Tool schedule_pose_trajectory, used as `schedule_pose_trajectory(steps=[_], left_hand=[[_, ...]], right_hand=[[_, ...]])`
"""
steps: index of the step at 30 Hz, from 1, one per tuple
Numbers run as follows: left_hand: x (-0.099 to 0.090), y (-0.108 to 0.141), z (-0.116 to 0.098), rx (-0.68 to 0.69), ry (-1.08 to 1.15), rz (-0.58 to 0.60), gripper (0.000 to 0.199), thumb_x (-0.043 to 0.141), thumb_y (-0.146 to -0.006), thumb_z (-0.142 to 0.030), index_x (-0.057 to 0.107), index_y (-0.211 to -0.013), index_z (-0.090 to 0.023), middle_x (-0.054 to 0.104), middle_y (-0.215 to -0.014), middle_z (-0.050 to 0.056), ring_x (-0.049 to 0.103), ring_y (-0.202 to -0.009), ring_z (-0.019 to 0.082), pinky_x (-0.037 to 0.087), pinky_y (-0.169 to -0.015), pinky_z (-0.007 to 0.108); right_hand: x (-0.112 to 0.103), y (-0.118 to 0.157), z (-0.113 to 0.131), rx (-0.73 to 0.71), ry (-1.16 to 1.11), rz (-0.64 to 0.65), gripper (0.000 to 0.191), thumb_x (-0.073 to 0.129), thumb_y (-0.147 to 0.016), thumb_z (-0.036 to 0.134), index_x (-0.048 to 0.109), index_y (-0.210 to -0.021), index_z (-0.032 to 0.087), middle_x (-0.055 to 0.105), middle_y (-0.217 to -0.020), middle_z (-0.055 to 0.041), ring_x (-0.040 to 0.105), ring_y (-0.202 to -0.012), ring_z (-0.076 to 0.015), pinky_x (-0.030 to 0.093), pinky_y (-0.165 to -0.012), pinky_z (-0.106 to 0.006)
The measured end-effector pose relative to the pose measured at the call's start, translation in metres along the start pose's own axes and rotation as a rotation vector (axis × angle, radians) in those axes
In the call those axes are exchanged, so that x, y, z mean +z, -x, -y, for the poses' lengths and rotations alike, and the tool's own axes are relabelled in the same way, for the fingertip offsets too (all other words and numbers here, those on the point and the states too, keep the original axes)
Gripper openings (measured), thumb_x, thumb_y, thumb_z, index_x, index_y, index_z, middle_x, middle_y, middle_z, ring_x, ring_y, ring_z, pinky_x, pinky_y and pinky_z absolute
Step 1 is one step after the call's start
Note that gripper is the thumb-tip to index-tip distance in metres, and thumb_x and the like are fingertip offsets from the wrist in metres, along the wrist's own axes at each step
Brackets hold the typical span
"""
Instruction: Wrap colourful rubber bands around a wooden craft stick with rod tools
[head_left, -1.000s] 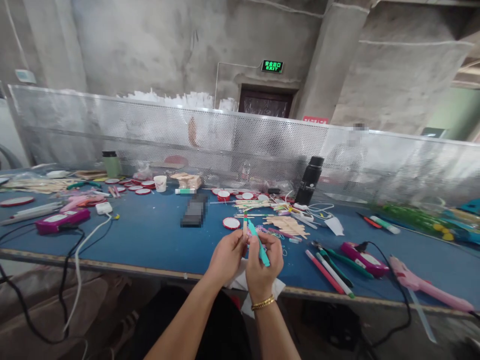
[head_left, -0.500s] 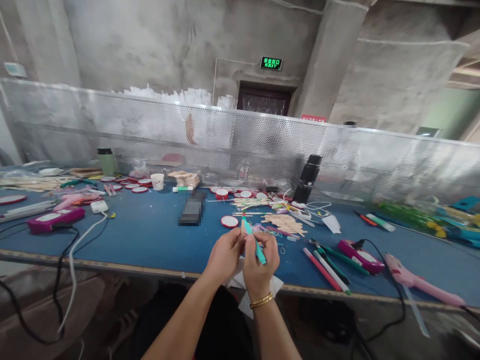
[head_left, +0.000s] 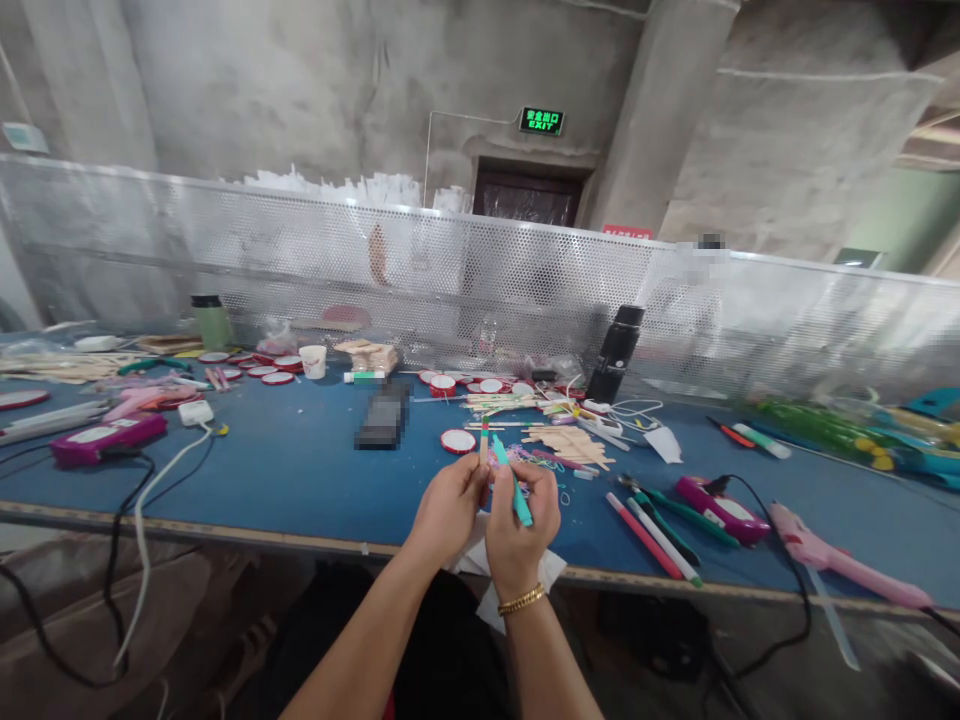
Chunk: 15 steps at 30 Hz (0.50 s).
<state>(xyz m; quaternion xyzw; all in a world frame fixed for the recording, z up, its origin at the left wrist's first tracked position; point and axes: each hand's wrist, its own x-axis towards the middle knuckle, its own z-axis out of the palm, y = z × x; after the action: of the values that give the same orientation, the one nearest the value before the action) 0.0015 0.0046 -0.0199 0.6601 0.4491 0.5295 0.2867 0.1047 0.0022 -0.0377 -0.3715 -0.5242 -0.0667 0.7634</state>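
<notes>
My left hand [head_left: 448,508] pinches a thin wooden craft stick [head_left: 484,445], held upright with red and green bands of colour near its top. In my right hand [head_left: 525,508] is a turquoise marker pen [head_left: 514,485], tilted with its tip toward the upper left. That tip is close beside the stick, and a small gap shows between them. Both hands are together over the front edge of the table. Behind them lie a small white drum with a red rim [head_left: 458,441] and a scatter of coloured rubber bands [head_left: 529,458].
Bare wooden sticks [head_left: 568,444] lie behind my hands. To the right are red and white markers [head_left: 645,538], green-handled pliers [head_left: 694,520], a purple power box [head_left: 721,512] and a pink glue gun [head_left: 840,560]. A phone [head_left: 383,415] lies to the left; a black bottle [head_left: 616,355] stands behind.
The marker's tip has moved a little away from the stick, to the right and down. More of the stick's coloured bands shows. Both hands keep their hold.
</notes>
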Motion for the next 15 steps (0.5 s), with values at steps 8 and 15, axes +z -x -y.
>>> schedule_pose_trajectory(steps=[8,15], left_hand=[[-0.0005,-0.0018,0.0026,0.05,-0.018,0.061,0.039,0.047,-0.104,-0.048,0.059,-0.08,-0.02,0.059,-0.072,-0.001,0.05,-0.069,0.017,0.041,-0.069,0.027],[0.0,-0.0013,0.0028,0.045,-0.023,0.051,0.04,0.048,-0.104,-0.049,0.058,-0.077,-0.02,0.058,-0.071,-0.001,0.051,-0.069,0.016,0.041,-0.068,0.026]], right_hand=[[-0.0006,-0.0013,0.0018,-0.052,-0.036,0.039,0.012,0.062,-0.101,0.028,0.063,-0.091,0.022,0.07,-0.085,-0.0011,0.066,-0.08,-0.0169,0.052,-0.08,-0.033],[-0.0013,-0.0018,0.0019,-0.048,-0.014,0.02,0.012,0.062,-0.102,0.03,0.064,-0.093,0.022,0.07,-0.085,-0.002,0.067,-0.08,-0.0178,0.053,-0.078,-0.034]])
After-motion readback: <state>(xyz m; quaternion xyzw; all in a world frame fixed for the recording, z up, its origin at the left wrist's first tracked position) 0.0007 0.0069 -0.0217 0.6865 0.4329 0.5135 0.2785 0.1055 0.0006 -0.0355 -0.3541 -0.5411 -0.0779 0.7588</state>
